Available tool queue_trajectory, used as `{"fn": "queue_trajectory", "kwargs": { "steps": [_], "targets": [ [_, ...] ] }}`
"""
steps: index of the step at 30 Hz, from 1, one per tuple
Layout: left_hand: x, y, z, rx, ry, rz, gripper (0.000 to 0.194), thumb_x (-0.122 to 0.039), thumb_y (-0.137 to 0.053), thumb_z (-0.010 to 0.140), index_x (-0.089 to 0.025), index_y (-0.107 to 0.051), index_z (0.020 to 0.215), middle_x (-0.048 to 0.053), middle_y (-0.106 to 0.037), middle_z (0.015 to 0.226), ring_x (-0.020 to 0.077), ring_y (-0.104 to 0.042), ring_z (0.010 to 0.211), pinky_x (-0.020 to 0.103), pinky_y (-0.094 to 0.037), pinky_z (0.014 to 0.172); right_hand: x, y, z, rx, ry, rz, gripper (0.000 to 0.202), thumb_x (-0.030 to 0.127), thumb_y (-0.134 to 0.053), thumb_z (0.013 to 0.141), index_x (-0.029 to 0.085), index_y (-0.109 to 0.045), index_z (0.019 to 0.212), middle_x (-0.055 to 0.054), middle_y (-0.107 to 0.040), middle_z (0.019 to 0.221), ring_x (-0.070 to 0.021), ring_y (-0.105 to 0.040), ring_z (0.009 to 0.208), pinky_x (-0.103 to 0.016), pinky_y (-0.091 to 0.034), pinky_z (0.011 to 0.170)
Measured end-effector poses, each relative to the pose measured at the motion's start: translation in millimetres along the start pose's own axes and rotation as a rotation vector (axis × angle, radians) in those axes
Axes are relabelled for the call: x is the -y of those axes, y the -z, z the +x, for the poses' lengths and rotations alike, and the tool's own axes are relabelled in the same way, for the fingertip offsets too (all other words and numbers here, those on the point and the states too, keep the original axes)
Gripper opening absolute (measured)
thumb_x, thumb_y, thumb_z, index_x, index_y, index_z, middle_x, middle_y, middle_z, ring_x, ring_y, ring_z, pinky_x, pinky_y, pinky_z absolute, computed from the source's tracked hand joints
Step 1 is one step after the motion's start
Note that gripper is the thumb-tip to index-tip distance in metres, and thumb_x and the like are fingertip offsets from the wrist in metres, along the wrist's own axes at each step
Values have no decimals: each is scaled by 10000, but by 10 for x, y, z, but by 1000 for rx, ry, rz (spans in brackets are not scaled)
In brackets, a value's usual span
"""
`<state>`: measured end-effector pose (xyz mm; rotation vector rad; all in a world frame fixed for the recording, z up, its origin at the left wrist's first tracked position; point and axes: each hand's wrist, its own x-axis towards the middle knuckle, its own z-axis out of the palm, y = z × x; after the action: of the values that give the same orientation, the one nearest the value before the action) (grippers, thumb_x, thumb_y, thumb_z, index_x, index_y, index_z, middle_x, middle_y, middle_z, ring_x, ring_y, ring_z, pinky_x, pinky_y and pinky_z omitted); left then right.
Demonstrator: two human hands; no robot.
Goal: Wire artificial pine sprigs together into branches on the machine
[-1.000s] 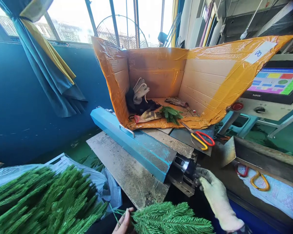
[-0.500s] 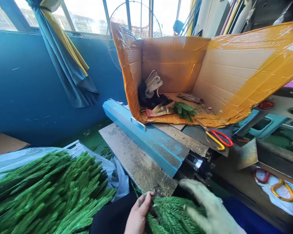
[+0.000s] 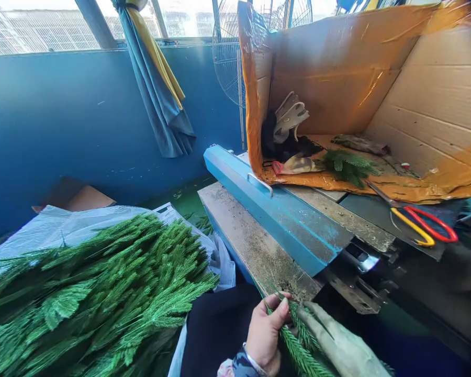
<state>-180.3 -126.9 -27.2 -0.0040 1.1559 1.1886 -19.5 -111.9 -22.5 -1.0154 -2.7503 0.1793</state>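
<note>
At the bottom centre, my bare left hand (image 3: 264,335) pinches the stem end of a green artificial pine branch (image 3: 300,355) between thumb and fingers. My right hand (image 3: 343,340), in a pale, worn glove, closes on the same branch just to the right; its fingertips are partly hidden among the needles. Both hands are near the front end of a dirty metal plate (image 3: 255,241). To the left lies a large pile of similar green branches (image 3: 133,283) on white plastic sheeting (image 3: 78,225).
A blue machine cover (image 3: 275,209) with a handle runs beyond the plate. Behind it, a taped cardboard box (image 3: 337,78) holds gloves (image 3: 290,120) and a pine sprig (image 3: 349,165). Scissors (image 3: 419,222) with red and yellow handles lie at its front edge. A curtain (image 3: 160,104) hangs left.
My view has turned left, so the scene shifts right. My right hand, spread over the branch before, has closed on it beside my left hand. My left hand keeps its pinch.
</note>
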Motion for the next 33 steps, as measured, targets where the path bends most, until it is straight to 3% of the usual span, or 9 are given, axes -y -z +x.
{"fn": "queue_trajectory", "kwargs": {
  "steps": [3, 6, 10, 13, 16, 23, 26, 33],
  "targets": [
    [51, -35, 17, -9, -21, 19, 402, -353, -783, 507, -136, -652, 820, 6, -550, 617, 95, -478, 522, 230, -389, 480, 2, 49, -27, 0, -16, 58, 597, 73, -437, 666, 148, -445, 1258, -156, -519, 1213, -235, -601, 956, -292, -536, 740],
    [80, -53, 27, 12, -28, 67, 394, -340, -788, 506, -110, -660, 799, 7, -542, 589, 85, -460, 527, 221, -377, 509, -41, 128, -97, 82, -124, 247, 574, 185, -482, 726, 181, -393, 1294, -118, -468, 1277, -201, -536, 1065, -237, -486, 832],
    [85, -50, 24, 11, -22, 73, 343, -327, -792, 499, -109, -648, 721, 10, -551, 565, 96, -465, 545, 229, -372, 544, -99, 201, -227, 53, -219, 267, 397, 346, -499, 776, 220, -548, 1149, -74, -551, 1194, -176, -545, 1053, -187, -479, 827],
    [75, -45, 12, -9, -36, 83, 332, -337, -792, 495, -114, -634, 684, 26, -585, 611, 101, -473, 565, 228, -366, 558, -102, 217, -282, -18, -182, 225, 292, 298, -485, 778, 205, -621, 1019, -73, -624, 1067, -152, -601, 959, -164, -495, 796],
    [59, -35, -2, -5, -57, 126, 335, -380, -765, 530, -107, -634, 672, 29, -583, 615, 94, -458, 560, 217, -348, 547, -78, 214, -273, -8, -168, 207, 255, 229, -475, 769, 195, -620, 976, -70, -634, 1031, -125, -609, 930, -139, -492, 793],
    [103, 50, -3, -56, -48, 153, 323, -417, -716, 590, -122, -603, 659, 19, -571, 614, 90, -451, 540, 226, -350, 550, 9, 83, -210, -196, -95, -80, 222, 115, -448, 635, 181, -634, 738, -76, -676, 848, -223, -645, 755, -337, -568, 600],
    [136, 63, -11, -80, -65, 150, 330, -417, -722, 579, -121, -604, 665, 15, -572, 601, 90, -450, 530, 228, -352, 548, 22, 69, -249, -192, -87, -110, 217, 121, -433, 633, 186, -624, 712, -73, -675, 844, -210, -642, 737, -314, -558, 578],
    [176, 44, -30, -103, -97, 103, 372, -422, -761, 506, -106, -594, 609, 18, -578, 551, 94, -465, 512, 224, -355, 545, 55, 137, -317, -127, -125, -149, 322, 128, -436, 488, 173, -662, 713, -66, -681, 880, -224, -646, 737, -336, -558, 592]
  ]
}}
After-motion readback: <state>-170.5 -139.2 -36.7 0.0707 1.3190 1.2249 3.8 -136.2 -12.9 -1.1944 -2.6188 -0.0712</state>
